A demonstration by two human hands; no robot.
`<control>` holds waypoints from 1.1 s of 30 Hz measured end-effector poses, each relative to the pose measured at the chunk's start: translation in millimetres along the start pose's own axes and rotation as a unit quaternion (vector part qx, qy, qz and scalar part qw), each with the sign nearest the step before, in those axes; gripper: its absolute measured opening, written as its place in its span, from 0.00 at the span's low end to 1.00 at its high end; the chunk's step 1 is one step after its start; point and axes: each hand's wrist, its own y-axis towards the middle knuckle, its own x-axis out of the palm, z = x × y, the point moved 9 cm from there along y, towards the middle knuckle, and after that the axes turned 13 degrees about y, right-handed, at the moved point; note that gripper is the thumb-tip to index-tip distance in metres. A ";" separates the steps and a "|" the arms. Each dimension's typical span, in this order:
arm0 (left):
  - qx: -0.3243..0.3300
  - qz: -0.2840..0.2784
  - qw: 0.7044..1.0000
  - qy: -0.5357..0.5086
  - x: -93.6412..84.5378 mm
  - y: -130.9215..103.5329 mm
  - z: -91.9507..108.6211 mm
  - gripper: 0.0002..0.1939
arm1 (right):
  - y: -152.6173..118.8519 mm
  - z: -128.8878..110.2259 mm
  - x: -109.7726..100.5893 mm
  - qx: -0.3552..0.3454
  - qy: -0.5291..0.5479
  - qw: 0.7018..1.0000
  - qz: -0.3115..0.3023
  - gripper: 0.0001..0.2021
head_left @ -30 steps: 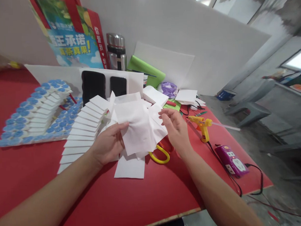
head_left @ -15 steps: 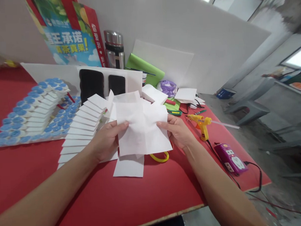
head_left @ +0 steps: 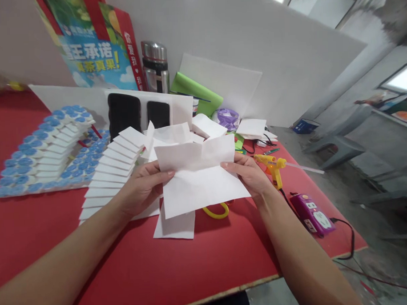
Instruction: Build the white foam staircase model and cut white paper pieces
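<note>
A creased white sheet of paper (head_left: 201,188) is held up in front of me, bent along a crosswise fold so its far half tilts upward. My left hand (head_left: 146,185) pinches its left edge, thumb on top. My right hand (head_left: 252,173) grips the right edge the same way. Below the sheet, a small white card (head_left: 176,227) lies on the red table. The yellow ring handle (head_left: 217,210) of some tool pokes out beside it, the rest covered by the paper. Fanned white cards (head_left: 106,178) form a stepped curve left of my left hand.
A yellow glue gun (head_left: 273,168) and a purple power socket (head_left: 313,214) with cords lie at the right. Behind are two phones (head_left: 124,115), a steel flask (head_left: 155,67) and a printed bag (head_left: 89,49). A blue-and-white structure (head_left: 26,161) stands left on the red table (head_left: 128,279).
The sheet has gone from nearly flat to bent along its crosswise fold, its far part raised. My right hand has shifted slightly right, and the sheet looks wider now.
</note>
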 end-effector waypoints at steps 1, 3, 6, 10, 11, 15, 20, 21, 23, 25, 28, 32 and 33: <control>-0.002 0.003 1.000 0.004 0.0 -1.0 1.0 0.12 | 0.0 0.0 -2.3 0.002 -0.003 1.000 0.007 0.12; -0.006 0.002 1.000 0.022 1.2 -3.1 3.4 0.13 | -0.2 0.0 -5.4 0.009 -0.014 1.000 0.013 0.10; -0.006 -0.012 0.999 0.036 5.1 -5.1 7.4 0.10 | -0.8 -1.8 -3.9 0.011 -0.032 0.999 -0.004 0.09; 0.008 -0.027 0.999 0.038 8.6 -5.9 12.2 0.08 | -1.7 -2.6 -2.1 0.011 -0.036 0.999 -0.008 0.09; 0.012 -0.032 0.999 0.042 9.8 -6.1 13.4 0.08 | -1.8 -1.8 -2.5 0.015 -0.035 0.999 -0.003 0.09; 0.024 -0.040 0.998 0.049 12.5 -7.1 16.7 0.09 | -1.7 0.9 -3.5 0.024 -0.034 0.999 0.004 0.10; 0.028 -0.036 0.997 0.064 10.5 -7.4 17.2 0.04 | -2.4 -0.5 -1.6 0.020 -0.042 0.999 -0.007 0.10; 0.028 -0.035 0.997 0.069 9.4 -7.3 17.2 0.03 | -2.6 -0.5 -0.6 0.022 -0.042 0.999 -0.010 0.10; 0.027 -0.038 0.996 0.080 7.9 -7.0 17.2 0.02 | -3.0 -0.3 1.0 0.025 -0.042 0.999 -0.014 0.09; 0.033 -0.047 0.995 0.084 7.8 -6.7 18.6 0.06 | -2.4 0.0 1.4 0.027 -0.044 0.999 -0.016 0.07; 0.052 -0.039 0.994 0.090 5.9 -5.5 21.1 0.16 | 0.5 -1.4 -2.2 0.013 -0.076 0.997 -0.012 0.03; 0.044 0.012 0.989 0.142 -2.6 -3.3 13.5 0.14 | 4.0 -2.6 -2.1 -0.023 -0.134 0.989 -0.051 0.08; 0.039 0.021 0.987 0.158 -4.4 -3.0 10.7 0.12 | 4.1 -1.8 -1.8 -0.026 -0.137 0.988 -0.061 0.11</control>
